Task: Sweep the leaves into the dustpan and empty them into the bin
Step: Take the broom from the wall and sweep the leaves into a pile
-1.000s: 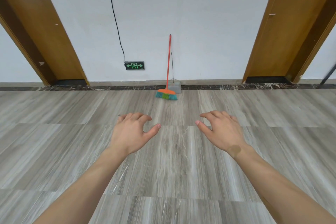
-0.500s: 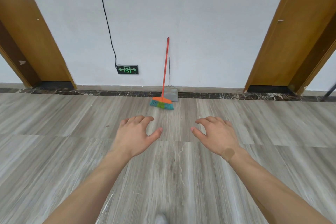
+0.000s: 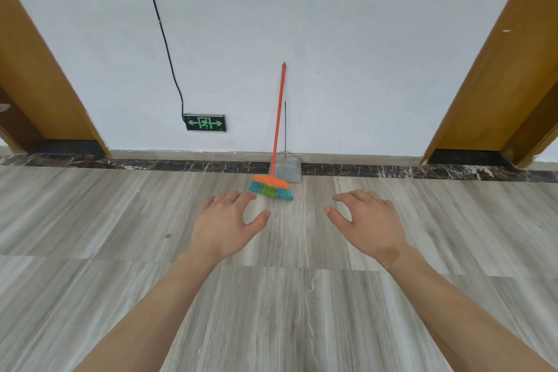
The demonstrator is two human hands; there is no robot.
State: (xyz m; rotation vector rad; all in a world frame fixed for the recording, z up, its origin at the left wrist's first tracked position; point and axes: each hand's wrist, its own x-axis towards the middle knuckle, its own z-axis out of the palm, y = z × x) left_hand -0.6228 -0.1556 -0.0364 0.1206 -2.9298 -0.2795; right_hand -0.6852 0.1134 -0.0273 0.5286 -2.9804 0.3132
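An orange-handled broom (image 3: pixel 278 121) with blue and green bristles leans against the white wall straight ahead. Right behind it stands a grey metal dustpan (image 3: pixel 287 170) with a thin upright handle. My left hand (image 3: pixel 225 225) and my right hand (image 3: pixel 367 223) are held out in front of me, palms down, fingers spread, holding nothing. Both hands are short of the broom, one on each side of it. No leaves and no bin are in view.
A white wall (image 3: pixel 332 39) faces me with a brown wooden door frame on the left (image 3: pixel 39 78) and another on the right (image 3: pixel 495 75). A green exit sign (image 3: pixel 205 122) with a black cable sits low on the wall. The floor (image 3: pixel 277 311) is grey wood-grain tile.
The broom, dustpan and wall have grown larger and closer as I move forward. Both hands stay outstretched and open.
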